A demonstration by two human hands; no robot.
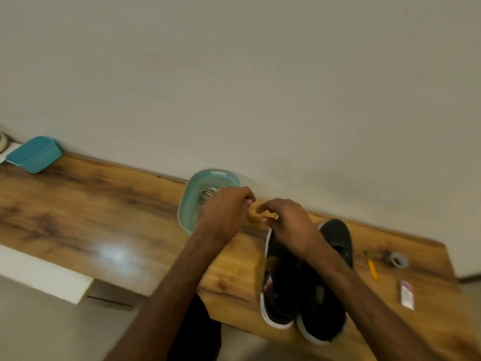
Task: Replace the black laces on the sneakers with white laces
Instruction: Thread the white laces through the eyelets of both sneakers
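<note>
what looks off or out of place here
Nothing is spilled or broken. The two sneakers sit with heels right at the near edge of the table, maybe over it, so a tug could slide them off. The yellowish piece that the left hand and right hand pinch is too blurred to judge.

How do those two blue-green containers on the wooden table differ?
The rectangular teal plastic tub is darker and straight-sided; the rounded pale mint plastic basket is lighter, with a handle slot. The tub sits unobstructed at far left; the basket is partly hidden behind the left hand. Both stand by the wall.
</note>
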